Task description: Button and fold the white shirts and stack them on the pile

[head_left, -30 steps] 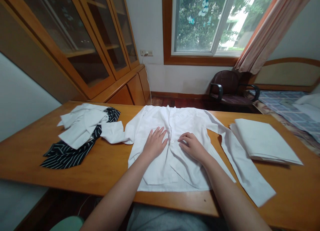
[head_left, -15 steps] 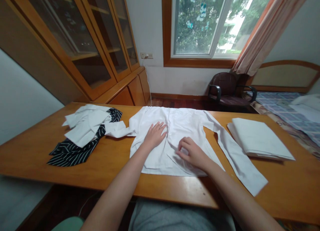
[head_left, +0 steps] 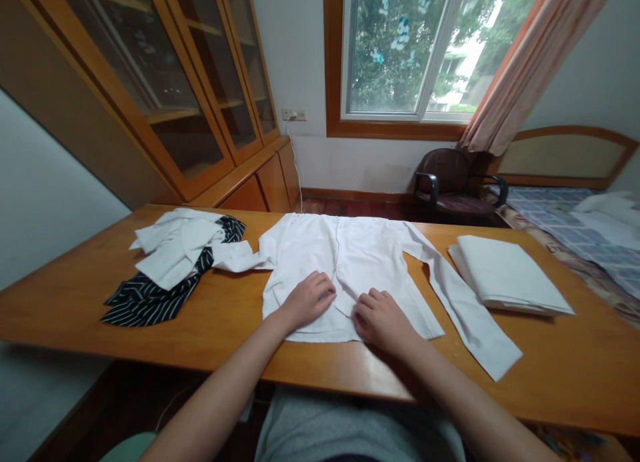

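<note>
Got a white shirt (head_left: 313, 242) spread out on the worktop (head_left: 225, 322), with sleeves out to both sides. Got the left hand (head_left: 309, 299) over the lower front with fingers bent, and the right hand (head_left: 383, 320) near the hem with fingers curled in. Can't tell if gripping any fabric, tbh. Also spotting folded white cloth (head_left: 513, 272) over on the right.

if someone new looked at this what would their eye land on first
Probably the white button-up shirt spread flat on the wooden table, with the left hand and right hand at its lower front. Next might come the black cloth with white stripes, partly under crumpled white fabric on the table's left side.
</note>
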A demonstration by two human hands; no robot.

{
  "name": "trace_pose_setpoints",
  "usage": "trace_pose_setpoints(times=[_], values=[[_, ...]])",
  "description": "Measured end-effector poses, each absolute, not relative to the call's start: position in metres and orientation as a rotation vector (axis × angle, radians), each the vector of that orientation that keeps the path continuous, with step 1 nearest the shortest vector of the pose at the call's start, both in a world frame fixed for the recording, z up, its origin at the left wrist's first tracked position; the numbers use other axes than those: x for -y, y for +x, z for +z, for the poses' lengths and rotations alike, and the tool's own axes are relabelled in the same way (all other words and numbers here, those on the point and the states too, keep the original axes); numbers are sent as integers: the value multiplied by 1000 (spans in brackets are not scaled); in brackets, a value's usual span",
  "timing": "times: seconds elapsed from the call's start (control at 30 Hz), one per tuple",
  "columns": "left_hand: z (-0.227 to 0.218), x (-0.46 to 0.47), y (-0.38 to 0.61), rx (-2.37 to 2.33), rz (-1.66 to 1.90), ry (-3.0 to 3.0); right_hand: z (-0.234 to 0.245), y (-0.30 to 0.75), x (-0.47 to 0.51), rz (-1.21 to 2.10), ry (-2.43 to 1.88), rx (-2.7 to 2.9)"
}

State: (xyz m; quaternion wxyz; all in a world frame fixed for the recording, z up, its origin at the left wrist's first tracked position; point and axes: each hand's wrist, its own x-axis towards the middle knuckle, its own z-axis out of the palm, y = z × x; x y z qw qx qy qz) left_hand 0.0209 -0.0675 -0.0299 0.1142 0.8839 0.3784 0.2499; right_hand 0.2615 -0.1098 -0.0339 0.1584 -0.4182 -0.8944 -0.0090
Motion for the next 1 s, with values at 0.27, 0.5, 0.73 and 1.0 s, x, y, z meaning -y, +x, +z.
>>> trace_pose_setpoints(times=[0.27, 0.5, 0.73, 1.0], values=[[-28, 109, 12, -1069, 495, 2631, -18, 278, 117, 491, -1044, 2300], [-25, 119, 15, -1153, 399, 2735, -12, 287, 126, 912, -879, 2248], [-21, 123, 15, -1094, 383, 2648, -20, 279, 124, 860, -978, 2242], [-16, 133, -13, -1281, 400, 2555, -29, 266, 105, 521, -965, 2432]])
